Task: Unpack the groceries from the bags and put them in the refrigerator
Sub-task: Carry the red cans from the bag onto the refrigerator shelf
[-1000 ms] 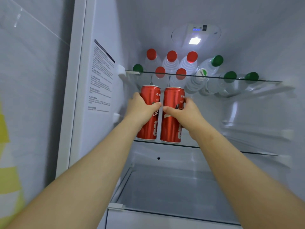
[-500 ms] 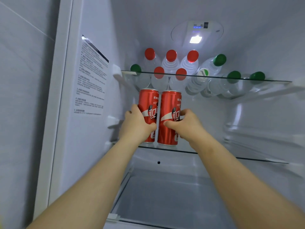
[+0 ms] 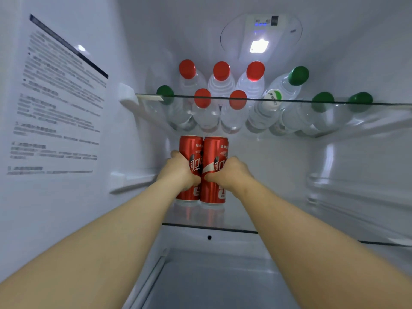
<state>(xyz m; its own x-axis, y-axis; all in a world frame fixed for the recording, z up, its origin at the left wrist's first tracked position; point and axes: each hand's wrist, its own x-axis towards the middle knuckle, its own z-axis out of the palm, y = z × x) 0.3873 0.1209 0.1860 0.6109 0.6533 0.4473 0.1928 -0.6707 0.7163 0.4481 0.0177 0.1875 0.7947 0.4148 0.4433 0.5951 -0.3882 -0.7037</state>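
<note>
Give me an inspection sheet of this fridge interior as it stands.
Surface: glass middle shelf, bare right of the cans.
Job's things: two red cans, left can and right can, upright, side by side on that shelf.
Clutter: water bottles with red caps and green caps on the upper shelf.
Hands: left hand wraps the left can; right hand wraps the right can.
Cables: nothing seen.
Surroundings: interior light on; printed label on left wall.

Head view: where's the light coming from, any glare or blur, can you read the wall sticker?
Head view: lit by the ceiling lamp, blown out white; a glare spot sits on the wall sticker, whose text is too blurred to read; wide-angle bends the upper glass shelf; red cans look sharp.
</note>
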